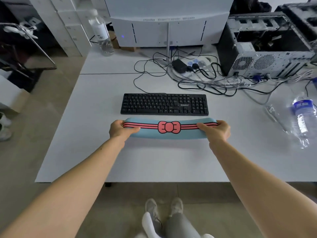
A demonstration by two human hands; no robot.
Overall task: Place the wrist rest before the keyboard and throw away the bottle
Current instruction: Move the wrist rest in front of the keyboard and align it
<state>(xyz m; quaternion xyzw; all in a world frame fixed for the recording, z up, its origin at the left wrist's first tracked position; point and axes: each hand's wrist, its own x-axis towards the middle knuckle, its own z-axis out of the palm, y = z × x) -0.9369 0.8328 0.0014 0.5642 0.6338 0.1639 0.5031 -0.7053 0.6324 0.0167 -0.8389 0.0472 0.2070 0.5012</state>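
Note:
A light blue wrist rest (169, 133) with pink stripes and a pink bow lies along the near side of the black keyboard (164, 104), a narrow gap between them. My left hand (120, 128) grips its left end and my right hand (217, 129) grips its right end. A clear plastic bottle (303, 115) with a blue label lies on its side at the table's right edge. Another clear bottle (102, 31) with a white label stands upright at the far left corner.
A white monitor (164, 30) stands behind the keyboard on the white table (85, 134). Tangled cables and a power strip (197, 66) lie in front of an open computer case (267, 47) at the far right. A chair (25, 48) is on the left.

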